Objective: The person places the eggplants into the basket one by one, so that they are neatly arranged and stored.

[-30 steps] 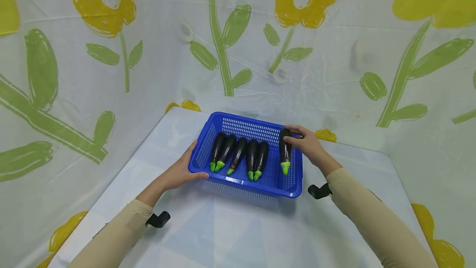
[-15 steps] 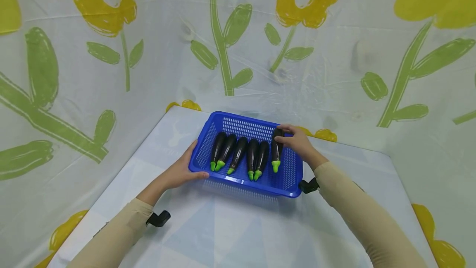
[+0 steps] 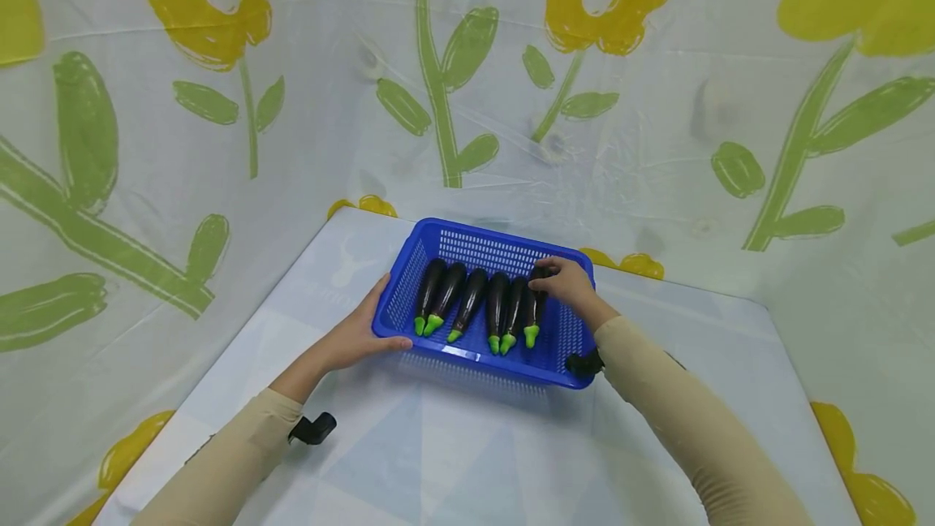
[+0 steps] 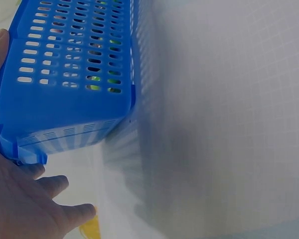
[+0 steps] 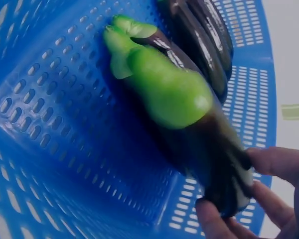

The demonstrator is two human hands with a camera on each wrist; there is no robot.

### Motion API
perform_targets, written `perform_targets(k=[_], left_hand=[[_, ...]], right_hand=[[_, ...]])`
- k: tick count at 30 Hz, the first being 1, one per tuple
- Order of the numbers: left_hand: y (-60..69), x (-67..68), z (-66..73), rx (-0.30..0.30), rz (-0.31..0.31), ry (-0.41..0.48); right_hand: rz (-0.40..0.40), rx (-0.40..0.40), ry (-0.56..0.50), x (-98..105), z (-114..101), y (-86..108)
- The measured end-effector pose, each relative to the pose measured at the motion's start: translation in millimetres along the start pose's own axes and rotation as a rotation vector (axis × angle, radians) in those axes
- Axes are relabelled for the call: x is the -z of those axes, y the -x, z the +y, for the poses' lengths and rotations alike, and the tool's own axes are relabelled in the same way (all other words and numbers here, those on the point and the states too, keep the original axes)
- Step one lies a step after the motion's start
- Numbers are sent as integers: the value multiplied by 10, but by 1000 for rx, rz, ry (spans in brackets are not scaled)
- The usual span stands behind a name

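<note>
My right hand (image 3: 570, 282) pinches the dark blunt end of an eggplant (image 3: 534, 311) inside a blue slotted plastic basket (image 3: 540, 372). The right wrist view shows thumb and fingertips around that dark end, with the bright green cap (image 5: 169, 89) pointing away from the hand. Several more eggplants (image 3: 471, 299) lie side by side to its left, green caps toward the front. At the basket's left front corner rests my left hand (image 3: 354, 339). Its thumb lies along the front rim, and the fingers spread, nearly straight, along the side in the left wrist view.
The basket stands on a table covered with a pale patterned cloth (image 3: 467, 445). Behind and on both sides hangs a white sheet (image 3: 307, 144) with yellow flowers. Small black camera mounts (image 3: 312, 428) stick out from both wrists, the right one over the basket's edge.
My right hand has carried the eggplant leftward from the basket's right side and lowered it beside the row. The left hand and the basket have stayed in place.
</note>
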State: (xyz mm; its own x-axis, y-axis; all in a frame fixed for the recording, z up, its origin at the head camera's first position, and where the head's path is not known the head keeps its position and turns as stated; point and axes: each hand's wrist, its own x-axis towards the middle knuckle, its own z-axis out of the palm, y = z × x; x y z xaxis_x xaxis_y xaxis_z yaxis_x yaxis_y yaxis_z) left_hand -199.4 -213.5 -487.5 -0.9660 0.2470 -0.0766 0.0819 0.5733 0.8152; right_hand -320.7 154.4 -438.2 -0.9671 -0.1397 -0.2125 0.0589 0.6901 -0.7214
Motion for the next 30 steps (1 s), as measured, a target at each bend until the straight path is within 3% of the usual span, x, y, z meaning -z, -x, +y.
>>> perform_targets(k=[7, 17, 30], left_hand=[[6, 0, 17, -1, 5, -2], [2, -22, 12, -7, 6, -1], [-10, -41, 12, -2, 0, -1]], right_hand=[[22, -10, 122, -50, 8, -27], [-21, -29, 253, -158, 77, -73], [-46, -38, 256, -155, 69, -13]])
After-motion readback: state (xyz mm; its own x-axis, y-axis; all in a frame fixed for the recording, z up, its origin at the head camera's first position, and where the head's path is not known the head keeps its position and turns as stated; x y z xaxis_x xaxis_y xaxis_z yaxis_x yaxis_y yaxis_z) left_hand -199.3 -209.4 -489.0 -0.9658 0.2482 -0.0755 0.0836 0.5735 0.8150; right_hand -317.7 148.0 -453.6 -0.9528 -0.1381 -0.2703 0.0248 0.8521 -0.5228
